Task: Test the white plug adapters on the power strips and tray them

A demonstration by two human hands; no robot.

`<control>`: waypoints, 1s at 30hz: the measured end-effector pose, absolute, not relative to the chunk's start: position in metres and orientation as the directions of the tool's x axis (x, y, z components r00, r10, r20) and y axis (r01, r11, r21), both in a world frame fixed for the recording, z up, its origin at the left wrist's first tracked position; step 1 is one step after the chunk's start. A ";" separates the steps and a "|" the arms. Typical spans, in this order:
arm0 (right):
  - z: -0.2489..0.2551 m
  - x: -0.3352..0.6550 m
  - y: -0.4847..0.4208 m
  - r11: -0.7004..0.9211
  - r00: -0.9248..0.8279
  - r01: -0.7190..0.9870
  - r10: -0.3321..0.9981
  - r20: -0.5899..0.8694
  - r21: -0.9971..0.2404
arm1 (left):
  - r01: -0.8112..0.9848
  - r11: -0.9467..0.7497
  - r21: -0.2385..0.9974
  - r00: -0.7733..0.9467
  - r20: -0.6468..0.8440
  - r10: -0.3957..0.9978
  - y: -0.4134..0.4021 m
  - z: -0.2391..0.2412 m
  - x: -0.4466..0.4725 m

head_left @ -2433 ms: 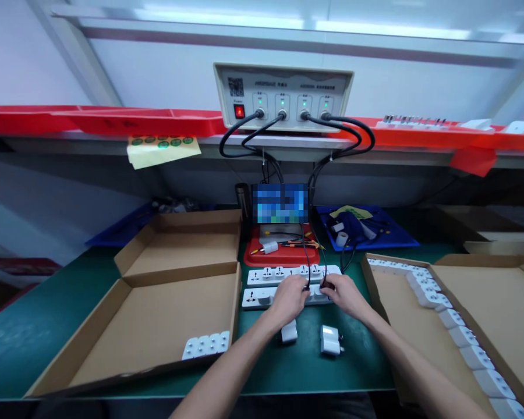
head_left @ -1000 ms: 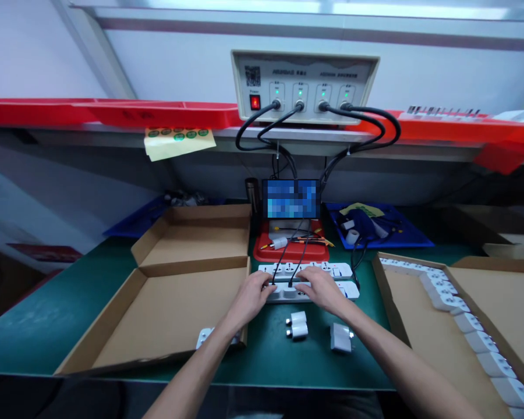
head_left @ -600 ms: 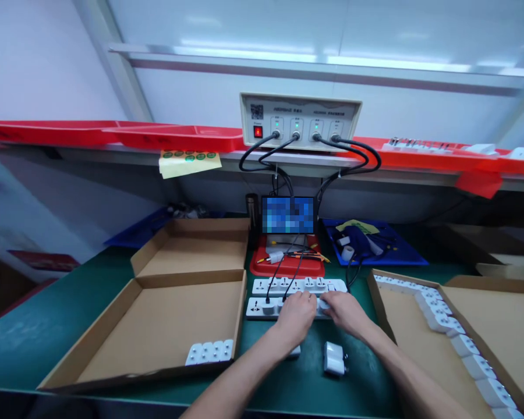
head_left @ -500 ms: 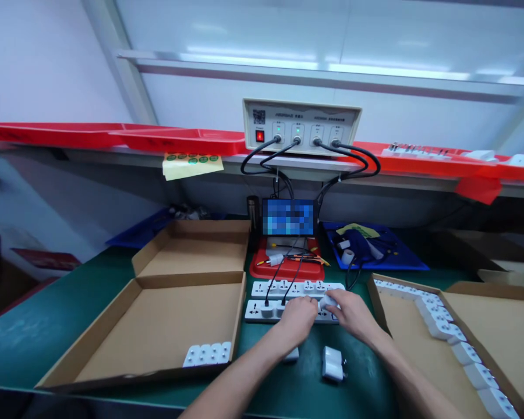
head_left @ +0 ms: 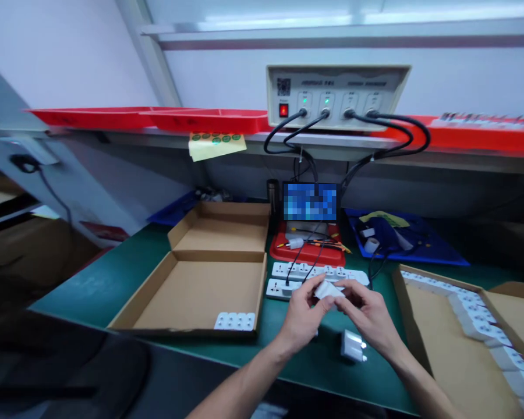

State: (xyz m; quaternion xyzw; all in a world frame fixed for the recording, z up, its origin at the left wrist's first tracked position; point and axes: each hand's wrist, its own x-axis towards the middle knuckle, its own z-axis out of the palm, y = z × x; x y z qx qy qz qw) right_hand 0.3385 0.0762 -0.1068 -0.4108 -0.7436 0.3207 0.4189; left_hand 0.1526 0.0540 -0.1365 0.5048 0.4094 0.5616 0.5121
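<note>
Between my two hands, in front of the power strips, is a white plug-in charger (head_left: 329, 290). My left hand (head_left: 302, 314) pinches it between thumb and fingers. My right hand (head_left: 370, 313) is closed on its right end. Behind them lie two white power strips, the front one (head_left: 276, 288) partly hidden by my fingers and the rear one (head_left: 355, 276) with several sockets showing. Cables run to the front strip. On the green table below my right hand lie white chargers (head_left: 351, 345) with their prongs to the right. Another white piece is mostly hidden behind my left wrist.
An open cardboard box (head_left: 187, 294) at left holds a short row of white chargers (head_left: 234, 321). The right box (head_left: 445, 337) holds several more along its edges. Behind stand a red tray (head_left: 279, 251), a screen (head_left: 310, 202), a blue tray (head_left: 436, 250) and a tester (head_left: 338, 93) on the shelf.
My hands have come back from the front power strip and met around a white charger, now lifted off the strip. The camera view has shifted left and tilted down.
</note>
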 end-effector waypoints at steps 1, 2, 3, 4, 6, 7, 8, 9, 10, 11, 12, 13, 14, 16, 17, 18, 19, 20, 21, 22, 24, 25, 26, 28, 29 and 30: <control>-0.107 0.333 0.075 0.482 -0.339 0.359 0.865 0.369 -0.799 | -0.156 -0.135 0.979 0.034 0.142 0.989 0.047 -0.136 0.144; -0.107 0.329 0.074 0.515 -0.382 0.379 0.844 0.377 -0.769 | -0.122 -0.138 0.983 0.024 0.142 0.990 0.040 -0.135 0.132; -0.107 0.327 0.075 0.553 -0.434 0.402 0.817 0.380 -0.730 | -0.063 -0.149 0.987 0.000 0.149 0.989 0.034 -0.132 0.116; -0.108 0.328 0.075 0.593 -0.491 0.428 0.786 0.376 -0.682 | 0.025 -0.174 0.984 -0.039 0.175 0.984 0.028 -0.129 0.097; -0.115 0.338 0.078 0.673 -0.600 0.488 0.722 0.346 -0.557 | 0.298 -0.229 0.927 -0.138 0.279 0.950 0.018 -0.121 0.048; -0.122 0.346 0.080 0.701 -0.646 0.521 0.697 0.313 -0.486 | 0.464 -0.221 0.858 -0.179 0.335 0.925 0.013 -0.117 0.021; -0.130 0.355 0.081 0.720 -0.682 0.554 0.681 0.268 -0.418 | 0.623 -0.168 0.764 -0.215 0.373 0.902 0.008 -0.114 -0.007; -0.139 0.365 0.082 0.730 -0.707 0.582 0.672 0.221 -0.358 | 0.749 -0.070 0.659 -0.253 0.381 0.889 0.003 -0.112 -0.032; -0.149 0.374 0.082 0.735 -0.723 0.603 0.668 0.178 -0.309 | 0.833 0.046 0.551 -0.286 0.359 0.888 -0.001 -0.111 -0.055; -0.159 0.383 0.082 0.737 -0.734 0.617 0.665 0.136 -0.276 | 0.879 0.149 0.452 -0.310 0.307 0.900 -0.006 -0.112 -0.075; -0.169 0.390 0.082 0.737 -0.743 0.624 0.663 0.097 -0.259 | 0.902 0.222 0.371 -0.321 0.230 0.919 -0.010 -0.113 -0.091; -0.179 0.395 0.082 0.737 -0.749 0.626 0.659 0.066 -0.255 | 0.913 0.254 0.319 -0.308 0.134 0.942 -0.014 -0.116 -0.103; -0.186 0.398 0.083 0.733 -0.752 0.629 0.658 0.039 -0.258 | 0.920 0.247 0.303 -0.270 0.036 0.962 -0.017 -0.119 -0.112; -0.196 0.399 0.084 0.710 -0.738 0.650 0.675 -0.002 -0.271 | 0.916 0.196 0.349 -0.166 -0.115 0.979 -0.022 -0.124 -0.122; -0.198 0.397 0.084 0.692 -0.722 0.670 0.692 -0.017 -0.268 | 0.908 0.176 0.380 -0.127 -0.152 0.980 -0.022 -0.126 -0.123; -0.198 0.394 0.083 0.672 -0.701 0.695 0.712 -0.032 -0.254 | 0.903 0.164 0.397 -0.106 -0.163 0.981 -0.022 -0.128 -0.124; -0.196 0.391 0.083 0.653 -0.679 0.722 0.732 -0.054 -0.231 | 0.907 0.162 0.389 -0.110 -0.153 0.982 -0.021 -0.129 -0.123; -0.192 0.388 0.082 0.635 -0.659 0.746 0.748 -0.082 -0.199 | 0.920 0.170 0.354 -0.135 -0.121 0.983 -0.019 -0.132 -0.120; -0.186 0.385 0.082 0.620 -0.640 0.767 0.760 -0.113 -0.167 | 0.936 0.175 0.304 -0.163 -0.064 0.985 -0.015 -0.135 -0.115; -0.180 0.384 0.082 0.608 -0.624 0.781 0.769 -0.140 -0.144 | 0.953 0.163 0.257 -0.175 0.024 0.984 -0.011 -0.140 -0.107; -0.166 0.386 0.086 0.580 -0.602 0.798 0.784 -0.152 -0.166 | 0.979 0.050 0.199 -0.097 0.235 0.967 0.000 -0.156 -0.078; -0.159 0.388 0.089 0.559 -0.589 0.802 0.798 -0.127 -0.209 | 0.981 -0.062 0.184 -0.003 0.331 0.944 0.005 -0.166 -0.058; -0.154 0.392 0.093 0.537 -0.573 0.801 0.815 -0.082 -0.263 | 0.967 -0.197 0.161 0.116 0.410 0.905 0.009 -0.177 -0.033; -0.146 0.399 0.104 0.500 -0.527 0.789 0.849 0.024 -0.357 | 0.898 -0.434 0.072 0.348 0.489 0.800 0.013 -0.196 0.021; -0.145 0.402 0.110 0.489 -0.504 0.784 0.861 0.068 -0.381 | 0.860 -0.510 0.014 0.439 0.491 0.752 0.013 -0.204 0.047; -0.145 0.404 0.115 0.485 -0.489 0.783 0.867 0.096 -0.390 | 0.829 -0.558 -0.043 0.507 0.480 0.716 0.012 -0.210 0.072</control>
